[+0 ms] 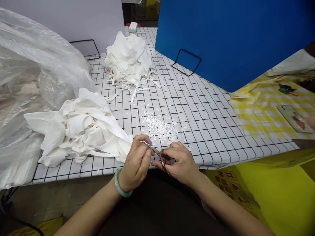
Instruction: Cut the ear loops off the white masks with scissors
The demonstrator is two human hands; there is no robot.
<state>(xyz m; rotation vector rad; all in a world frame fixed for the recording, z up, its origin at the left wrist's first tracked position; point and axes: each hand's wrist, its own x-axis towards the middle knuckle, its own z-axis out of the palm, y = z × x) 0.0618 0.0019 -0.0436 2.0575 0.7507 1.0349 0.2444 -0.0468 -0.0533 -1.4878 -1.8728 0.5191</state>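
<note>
My right hand (180,160) grips a pair of scissors (157,152), its fingers around the handles and the blades pointing left. Close beside it, my left hand (139,160), with a pale green bangle (121,185) on the wrist, is closed on an edge of white fabric (83,126). That fabric lies in a loose heap on the table and runs up to my left hand. The blade tips reach my left fingers, which partly hide them and the held edge. Many small white snippets (161,127) are scattered just beyond my hands.
A second white fabric pile (129,60) with narrow strips stands farther back on the grid-patterned cloth (197,114). Clear plastic (44,65) bulges at left. A blue panel (228,39) and wire stand (188,62) are at right, near a phone (294,118) on yellow checked cloth.
</note>
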